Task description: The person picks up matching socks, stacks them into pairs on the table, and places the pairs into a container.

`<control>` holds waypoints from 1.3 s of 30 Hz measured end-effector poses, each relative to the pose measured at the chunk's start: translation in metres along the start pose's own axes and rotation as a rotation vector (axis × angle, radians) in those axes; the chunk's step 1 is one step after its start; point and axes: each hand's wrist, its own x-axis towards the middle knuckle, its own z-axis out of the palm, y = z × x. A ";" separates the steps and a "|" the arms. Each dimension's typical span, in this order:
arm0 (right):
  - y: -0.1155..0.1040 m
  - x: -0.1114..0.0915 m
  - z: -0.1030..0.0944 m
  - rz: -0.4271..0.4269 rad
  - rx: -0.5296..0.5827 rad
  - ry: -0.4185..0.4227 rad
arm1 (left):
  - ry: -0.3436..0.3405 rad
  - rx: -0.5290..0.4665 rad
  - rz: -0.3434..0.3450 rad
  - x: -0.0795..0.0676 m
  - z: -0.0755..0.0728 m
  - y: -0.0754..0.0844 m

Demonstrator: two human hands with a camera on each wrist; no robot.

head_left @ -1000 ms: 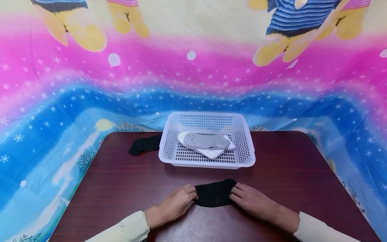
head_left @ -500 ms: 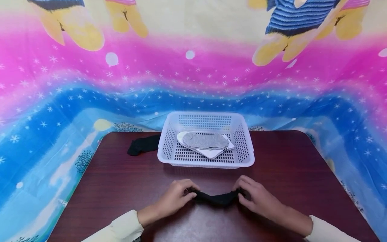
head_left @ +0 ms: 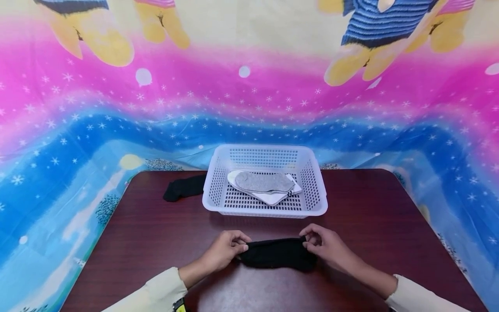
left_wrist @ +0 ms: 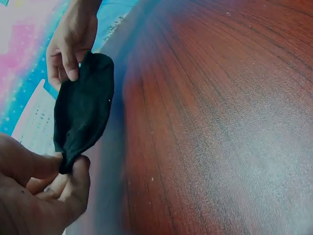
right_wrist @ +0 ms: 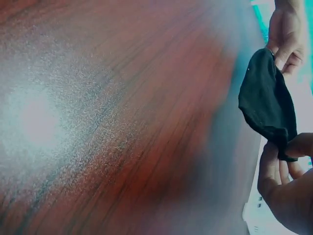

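A black sock (head_left: 277, 255) is stretched between the two hands near the front of the table. My left hand (head_left: 226, 251) pinches one end between thumb and fingers, plainly seen in the left wrist view, where the sock (left_wrist: 85, 105) hangs from the grip. At the opposite end my right hand (head_left: 329, 242) pinches the sock's upper corner; the right wrist view shows thumb and fingers closed on the black cloth (right_wrist: 266, 98). The sock's lower edge sags toward the tabletop, and I cannot tell whether it touches.
Behind the hands stands a white perforated plastic basket (head_left: 265, 212). A grey sock (head_left: 265, 182) lies in it on top of white socks (head_left: 273, 198). Another black sock (head_left: 185, 187) rests left of the basket, partly hidden by it. A printed cloth (head_left: 249, 99) hangs behind the dark-red table (head_left: 156, 234).
The black sock lay flat on the table, then was lifted and bunched; now it hangs spread out between both hands. The grips have shifted from its flat ends to its upper corners.
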 end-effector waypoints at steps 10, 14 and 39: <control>0.010 0.013 0.010 0.121 -0.110 -0.019 | 0.042 0.211 0.019 0.004 0.006 -0.004; 0.012 0.014 0.009 0.110 -0.136 0.000 | 0.070 0.219 0.051 0.008 0.005 -0.004; 0.010 0.022 0.021 0.153 -0.257 0.065 | 0.156 0.368 0.060 0.019 -0.004 -0.002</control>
